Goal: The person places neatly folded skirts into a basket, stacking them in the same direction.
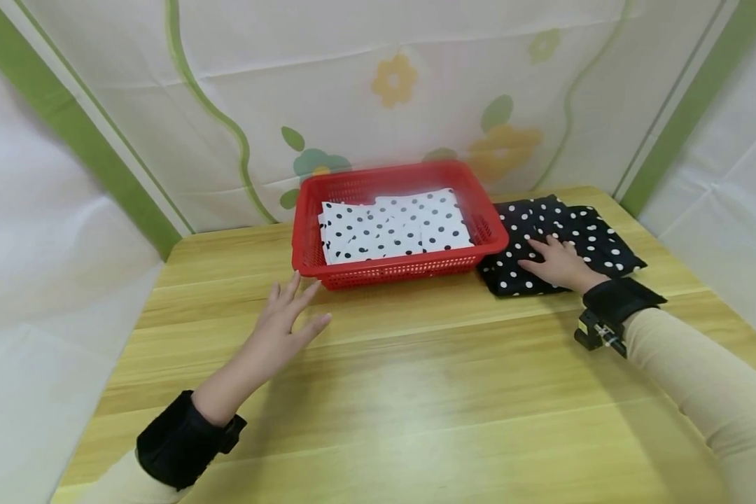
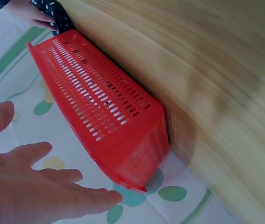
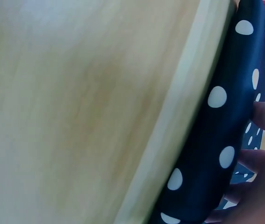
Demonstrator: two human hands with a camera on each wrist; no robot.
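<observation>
Head view shows the left hand (image 1: 286,315) at centre left of the frame, fingers spread and relaxed, holding nothing, hovering above the pale wooden table (image 1: 416,406) just short of the red perforated plastic basket (image 1: 395,269). That basket sits at upper centre and holds a folded white cloth with black dots (image 1: 393,225). Touching the basket's right side lies a folded black cloth with white dots (image 1: 579,234), at centre right. The right hand (image 1: 557,264) rests flat on this black cloth, fingers extended, pressing it down rather than pinching it. Behind the table hangs a flower-printed white curtain (image 1: 378,84).
</observation>
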